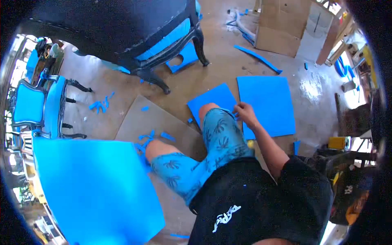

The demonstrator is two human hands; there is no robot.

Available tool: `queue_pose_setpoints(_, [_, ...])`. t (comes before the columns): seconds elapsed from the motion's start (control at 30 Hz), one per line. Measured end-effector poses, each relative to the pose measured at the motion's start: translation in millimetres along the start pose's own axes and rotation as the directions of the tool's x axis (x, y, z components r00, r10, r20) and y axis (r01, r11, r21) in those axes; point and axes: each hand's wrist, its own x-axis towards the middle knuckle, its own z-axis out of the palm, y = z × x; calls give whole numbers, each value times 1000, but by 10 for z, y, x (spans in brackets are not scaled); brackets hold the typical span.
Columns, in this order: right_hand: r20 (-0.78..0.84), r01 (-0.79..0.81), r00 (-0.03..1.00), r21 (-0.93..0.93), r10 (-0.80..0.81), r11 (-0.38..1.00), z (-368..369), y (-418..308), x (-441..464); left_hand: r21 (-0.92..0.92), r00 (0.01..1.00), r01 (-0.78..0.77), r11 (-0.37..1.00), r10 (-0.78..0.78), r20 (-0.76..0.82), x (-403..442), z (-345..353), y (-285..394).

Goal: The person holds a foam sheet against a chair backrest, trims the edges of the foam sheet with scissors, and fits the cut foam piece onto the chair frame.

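My right hand [244,114] is beside my right knee, at the edge of my patterned shorts [218,134]. Its fingers are curled together, and what they hold, if anything, is hidden. Just beyond it, a large blue foam sheet [269,104] lies flat on the floor. A smaller blue foam piece [214,97] lies partly behind my knee. Close to the camera on the left, another big blue sheet [98,188] is raised at a slant and slightly blurred. My left hand does not show; whether it holds this sheet cannot be seen.
A dark-framed chair [163,61] with blue padding stands ahead, and a blue upholstered chair [45,108] at left. Blue scraps [100,105] and a long strip [259,59] lie about the floor. A grey board [153,118] lies near my knees; a cardboard box [281,26] stands at far right.
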Motion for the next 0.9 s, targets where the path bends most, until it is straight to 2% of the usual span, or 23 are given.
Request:
queue_pose_setpoints(0.03, [-1, 33, 999, 2, -33, 999, -1, -333, -136, -30, 977, -166, 986, 169, 133, 150, 138, -11])
queue_pose_setpoints(0.07, [43, 156, 987, 15, -157, 988, 45, -714, -246, -81, 914, -322, 943, 332, 233, 311, 279, -28])
queue_pose_setpoints(0.13, [144, 362, 920, 55, -366, 931, 199, -1515, -506, -90, 744, -491, 866, 471, 474, 436, 523, 324])
queue_pose_setpoints(0.17, [198, 422, 882, 77, -428, 903, 300, -1858, -713, -135, 739, -482, 866, 485, 468, 367, 651, 617])
queue_pose_setpoints(0.2, [175, 583, 786, 107, -593, 805, 437, -2176, -938, -176, 730, -475, 862, 498, 469, 253, 770, 962])
queue_pose_setpoints(0.23, [151, 721, 664, 133, -733, 680, 577, -2485, -1144, -287, 630, -541, 790, 607, 484, 281, 905, 1140])
queue_pose_setpoints(0.27, [185, 909, 409, 4, -894, 417, 645, -2836, -1310, -393, 519, -591, 704, 705, 484, 296, 1034, 1292])
queue_pose_setpoints(0.3, [253, 989, 126, -110, -959, 101, 683, -3139, -1447, -462, 503, -579, 672, 740, 446, 240, 1141, 1430])
queue_pose_setpoints(0.33, [357, 974, -5, -210, -934, -85, 723, -3370, -1512, -526, 486, -566, 634, 773, 408, 195, 1228, 1558])
queue_pose_setpoints(0.37, [425, 959, -46, -236, -904, -159, 796, -3540, -1593, -519, 510, -563, 643, 765, 393, 181, 1293, 1654])
queue_pose_setpoints(0.43, [501, 941, -107, -228, -859, -251, 880, -3677, -1595, -576, 440, -607, 548, 835, 331, 152, 1360, 1776])
queue_pose_setpoints(0.5, [828, 967, 190, -252, -527, -47, 920, -3640, -1486, -597, 460, -598, 535, 839, 290, 143, 1358, 1883])
queue_pose_setpoints(0.53, [835, 971, 169, -232, -524, -57, 959, -3653, -1487, -635, 456, -592, 496, 856, 244, 152, 1366, 1916])
queue_pose_setpoints(0.6, [857, 916, 395, -396, -330, 67, 940, -3687, -1491, -647, 459, -574, 501, 852, 252, 108, 1404, 1977])
queue_pose_setpoints(0.63, [862, 917, 390, -395, -323, 54, 896, -3632, -1454, -649, 495, -603, 464, 855, 152, 50, 1427, 2028])
queue_pose_setpoints(0.67, [840, 940, 336, -323, -425, 106, 850, -3553, -1370, -642, 522, -639, 424, 852, 43, 35, 1436, 2055])
queue_pose_setpoints(0.7, [802, 960, 278, -242, -528, 139, 793, -3517, -1287, -640, 533, -643, 422, 846, 22, 52, 1428, 2045])
queue_pose_setpoints(0.73, [806, 964, 264, -240, -530, 115, 717, -3494, -1233, -592, 640, -658, 466, 760, -113, 63, 1413, 2008])
queue_pose_setpoints(0.77, [755, 951, 308, -250, -579, 180, 624, -3472, -1180, -547, 716, -661, 514, 652, -252, 79, 1396, 1966])
queue_pose_setpoints(0.83, [670, 909, 415, -281, -616, 307, 432, -3512, -1095, -511, 870, -491, 705, 432, -240, 272, 1347, 1705])
queue_pose_setpoints(0.87, [664, 909, 416, -283, -621, 307, 354, -3533, -1066, -589, 931, -364, 721, 273, -241, 407, 1287, 1600])
queue_pose_setpoints(0.9, [619, 875, 483, -324, -620, 359, 285, -3555, -1023, -663, 970, -228, 713, 106, -220, 539, 1243, 1479])
